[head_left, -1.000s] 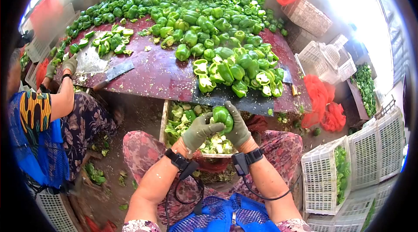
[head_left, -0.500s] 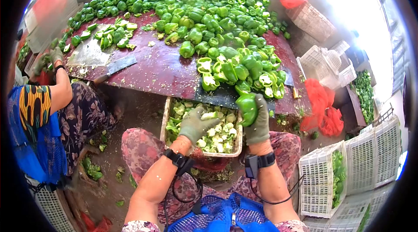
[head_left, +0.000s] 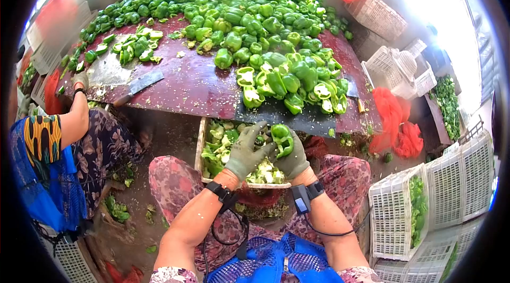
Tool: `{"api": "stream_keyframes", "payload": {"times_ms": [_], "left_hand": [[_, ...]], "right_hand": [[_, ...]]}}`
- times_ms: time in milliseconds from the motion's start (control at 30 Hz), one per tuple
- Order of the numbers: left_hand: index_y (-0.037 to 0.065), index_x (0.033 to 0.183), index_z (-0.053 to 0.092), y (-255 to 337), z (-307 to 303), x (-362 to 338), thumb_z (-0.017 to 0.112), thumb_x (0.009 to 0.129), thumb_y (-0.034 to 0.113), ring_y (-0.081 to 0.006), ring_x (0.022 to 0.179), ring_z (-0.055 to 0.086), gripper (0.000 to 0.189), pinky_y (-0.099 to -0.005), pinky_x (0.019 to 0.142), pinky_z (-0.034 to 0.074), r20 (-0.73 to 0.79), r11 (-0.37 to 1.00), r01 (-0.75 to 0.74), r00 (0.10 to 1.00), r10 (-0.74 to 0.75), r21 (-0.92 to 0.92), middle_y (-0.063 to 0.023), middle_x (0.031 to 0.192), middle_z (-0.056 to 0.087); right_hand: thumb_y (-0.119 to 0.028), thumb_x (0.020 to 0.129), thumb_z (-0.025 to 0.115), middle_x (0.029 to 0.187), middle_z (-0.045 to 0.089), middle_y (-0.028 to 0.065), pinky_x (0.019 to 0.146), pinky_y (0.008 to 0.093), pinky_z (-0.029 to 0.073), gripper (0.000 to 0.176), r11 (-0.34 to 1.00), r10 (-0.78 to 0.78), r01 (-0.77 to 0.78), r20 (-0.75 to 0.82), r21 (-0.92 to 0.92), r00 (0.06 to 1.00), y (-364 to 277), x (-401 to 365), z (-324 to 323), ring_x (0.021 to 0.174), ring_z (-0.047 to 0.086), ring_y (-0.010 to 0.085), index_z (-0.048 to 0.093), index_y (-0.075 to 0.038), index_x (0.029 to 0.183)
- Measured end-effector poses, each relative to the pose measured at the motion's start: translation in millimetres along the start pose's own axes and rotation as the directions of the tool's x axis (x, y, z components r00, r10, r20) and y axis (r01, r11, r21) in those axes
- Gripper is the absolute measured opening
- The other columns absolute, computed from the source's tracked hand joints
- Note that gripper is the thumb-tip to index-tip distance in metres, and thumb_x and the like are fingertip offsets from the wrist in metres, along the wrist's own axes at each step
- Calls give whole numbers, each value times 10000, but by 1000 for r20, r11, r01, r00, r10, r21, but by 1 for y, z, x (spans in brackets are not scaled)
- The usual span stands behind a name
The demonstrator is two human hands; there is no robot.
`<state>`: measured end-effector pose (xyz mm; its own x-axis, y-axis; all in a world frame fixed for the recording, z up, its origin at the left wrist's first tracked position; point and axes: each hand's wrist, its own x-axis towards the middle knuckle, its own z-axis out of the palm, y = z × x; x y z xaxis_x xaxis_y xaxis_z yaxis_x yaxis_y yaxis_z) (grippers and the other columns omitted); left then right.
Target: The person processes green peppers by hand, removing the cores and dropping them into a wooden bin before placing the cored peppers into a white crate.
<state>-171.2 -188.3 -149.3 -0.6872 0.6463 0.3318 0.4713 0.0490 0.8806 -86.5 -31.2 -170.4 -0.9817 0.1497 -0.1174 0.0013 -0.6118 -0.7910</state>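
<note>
Centrally, a held pepper (head_left: 282,139) — heaped maroon table (head_left: 196,89), white crates (head_left: 390,219) beside.

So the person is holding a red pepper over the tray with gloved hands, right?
Not quite. The pepper is green, not red. The head view shows it held over the tray in the gloved right hand, with the gloved left hand touching it.

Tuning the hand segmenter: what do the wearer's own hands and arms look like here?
Left hand and right hand wear grey-green work gloves. Each wrist has a black strap with a small device: left strap, right strap with a blue face. Thin black cables trail from both. No sleeves over the forearms.
</note>
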Motion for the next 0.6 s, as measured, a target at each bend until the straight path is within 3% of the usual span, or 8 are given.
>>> {"api": "stream_keyframes", "payload": {"times_ms": [67,167,200,267,300,400,500,600], "left_hand": [[104,1296,514,5,0,0,711,798,163,-299,1065,568,539,-370,928,467,46,1000,9,999,-10,23,-149,1161,576],[106,1274,537,0,9,-1,698,806,161,-306,1072,570,498,-382,931,464,38,998,-33,999,31,61,-144,1153,595],[100,1236,567,-5,10,0,672,832,159,-315,1068,573,422,-393,935,460,51,999,-9,999,6,52,-137,1134,614],[92,1203,586,-14,11,1,629,871,187,-320,1073,576,348,-391,927,465,105,994,-3,994,-8,111,-136,1127,619],[92,1198,586,-15,13,-2,617,883,200,-323,1073,576,335,-391,925,465,114,990,-26,993,11,137,-140,1133,617],[109,1204,576,-8,12,-7,600,895,238,-327,1061,579,335,-395,910,466,115,981,48,991,-70,188,-147,1140,607],[98,1177,582,-8,8,-5,596,883,235,-335,1058,580,325,-398,920,459,69,973,174,980,-186,153,-155,1134,613],[56,1126,605,-5,2,-6,597,875,204,-337,1051,583,291,-398,920,455,10,982,183,983,-184,56,-176,1100,621]], "right_hand": [[-234,913,530,1152,598,62,1005,340,416,354,717,-181,172,58,-675,982,2,-7,9,1078,559,189,486,-74,1226],[-292,891,563,1084,612,61,963,342,418,384,340,-281,216,120,-915,952,7,-15,10,1029,563,186,496,-78,1202],[-347,880,587,1035,616,61,882,321,454,406,349,-309,212,102,-913,946,11,-17,10,958,577,176,508,-79,1175],[-456,858,634,936,623,60,720,280,525,468,794,-253,103,-172,-599,952,16,-22,-7,814,604,156,531,-83,1120],[-492,855,630,888,628,47,645,278,528,450,970,231,-192,-332,146,915,-11,-33,17,733,600,139,558,-98,1062],[-607,794,640,900,654,30,533,275,506,557,988,-123,30,-659,-151,742,-76,-78,21,668,584,106,596,-111,1043],[-515,937,467,863,646,43,427,255,465,492,852,-523,337,-635,-401,568,-156,-167,-80,605,562,108,626,-73,1082],[-559,919,439,807,588,22,579,303,485,585,644,-759,413,-473,-644,447,-257,-325,-216,636,553,149,616,-50,1148]]}}
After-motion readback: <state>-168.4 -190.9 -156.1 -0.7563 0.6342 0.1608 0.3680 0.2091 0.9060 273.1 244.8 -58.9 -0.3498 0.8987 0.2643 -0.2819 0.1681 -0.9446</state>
